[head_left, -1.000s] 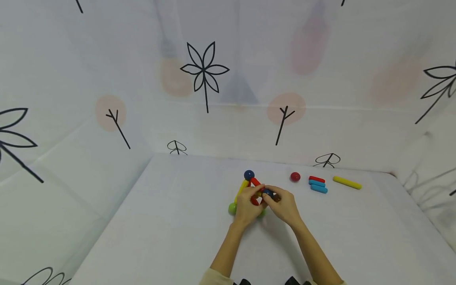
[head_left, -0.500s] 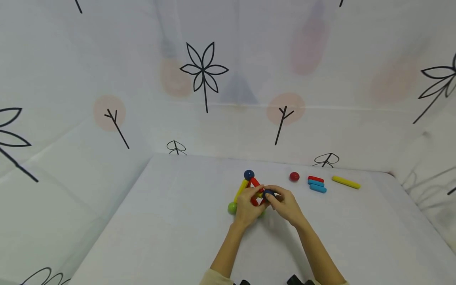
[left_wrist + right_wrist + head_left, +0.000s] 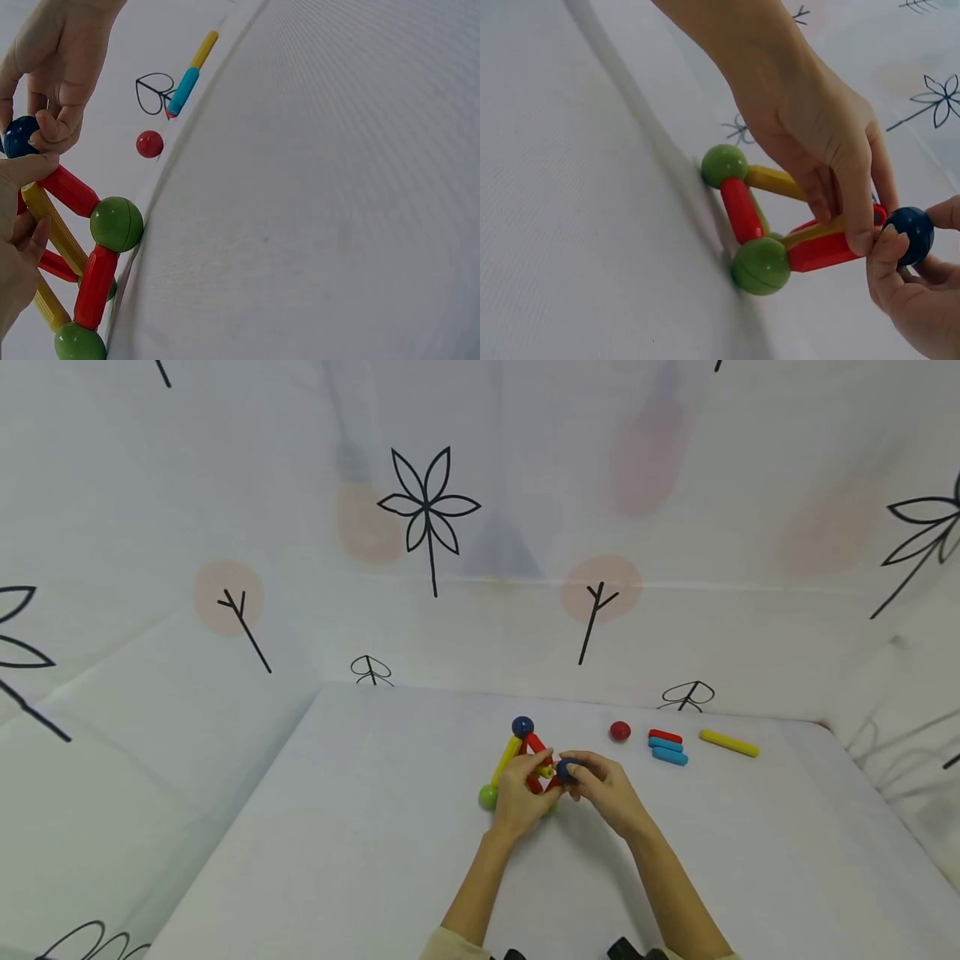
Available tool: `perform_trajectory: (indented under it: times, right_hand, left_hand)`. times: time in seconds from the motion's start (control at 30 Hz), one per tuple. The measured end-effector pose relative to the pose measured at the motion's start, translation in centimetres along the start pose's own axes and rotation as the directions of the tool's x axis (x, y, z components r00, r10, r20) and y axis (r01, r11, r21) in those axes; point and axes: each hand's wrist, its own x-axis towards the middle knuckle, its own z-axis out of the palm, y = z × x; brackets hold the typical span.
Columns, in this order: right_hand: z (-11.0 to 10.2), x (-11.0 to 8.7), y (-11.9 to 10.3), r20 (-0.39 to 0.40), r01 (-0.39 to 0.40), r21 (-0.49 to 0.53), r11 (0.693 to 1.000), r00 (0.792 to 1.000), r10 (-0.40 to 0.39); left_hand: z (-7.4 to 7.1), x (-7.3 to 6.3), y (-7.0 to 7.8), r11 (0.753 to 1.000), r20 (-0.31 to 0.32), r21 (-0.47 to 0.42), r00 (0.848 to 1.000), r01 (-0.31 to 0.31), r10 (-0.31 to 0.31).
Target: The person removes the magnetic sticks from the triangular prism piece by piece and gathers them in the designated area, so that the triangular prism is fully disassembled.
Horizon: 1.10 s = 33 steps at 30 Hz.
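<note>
A frame of rods and balls, like a magnetic building toy, stands mid-table. It has a green ball (image 3: 487,797) low at its left and a dark blue ball (image 3: 522,727) at its far top. My left hand (image 3: 520,797) grips the rods near their upper ends, among them a yellow rod (image 3: 56,229) and a red rod (image 3: 821,253). Between thumb and fingers my right hand (image 3: 606,792) pinches another dark blue ball (image 3: 911,234), right beside those rod ends. Green balls (image 3: 116,224) joined by a red rod (image 3: 96,289) form the base. Fingers hide part of the frame.
Behind and right of the hands lie a loose red ball (image 3: 619,732), a short red rod (image 3: 665,737), two light blue rods (image 3: 670,757) and a longer yellow rod (image 3: 729,743). A patterned white cloth wall (image 3: 480,635) rises at the table's back edge.
My right hand has shifted slightly right with the blue ball, and the yellow rod's end now shows beside it. My left hand keeps its grip on the frame, nearly unmoved.
</note>
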Motion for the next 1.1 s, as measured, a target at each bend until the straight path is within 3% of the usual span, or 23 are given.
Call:
perform_trajectory:
  times: [0.1, 0.27, 0.43, 0.83, 0.97, 1.1]
  right_hand:
    - [-0.1, 0.1, 0.0, 0.029, -0.037, 0.124, 0.992, 0.999, 0.034]
    - [-0.3, 0.0, 0.2, 0.08, -0.086, 0.301, 0.95, 0.995, 0.064]
    - [-0.4, -0.2, 0.5, 0.073, -0.112, 0.366, 0.924, 0.993, 0.091]
    - [-2.6, -1.3, 1.5, -0.007, -0.079, 0.298, 0.951, 0.996, 0.085]
    - [-3.8, -1.3, 2.4, -0.064, -0.05, 0.191, 0.98, 0.996, 0.063]
    - [-4.9, -0.8, 3.5, -0.179, -0.105, 0.032, 0.994, 0.978, 0.109]
  left_hand:
    - [0.0, 0.0, -0.1, 1.0, -0.006, 0.007, 1.0, -0.014, 0.014]
    - [0.1, 0.0, -0.1, 0.999, -0.007, 0.017, 1.0, -0.031, 0.031]
    - [0.1, -0.2, 0.1, 0.999, 0.002, 0.023, 1.0, -0.023, 0.023]
    - [0.5, -0.3, 0.2, 1.0, -0.015, -0.007, 1.0, 0.008, -0.008]
    - [0.5, -0.3, 0.2, 1.0, -0.018, -0.016, 1.0, 0.017, -0.017]
    - [0.6, -0.3, 0.2, 1.0, -0.03, -0.001, 1.0, 0.005, -0.005]
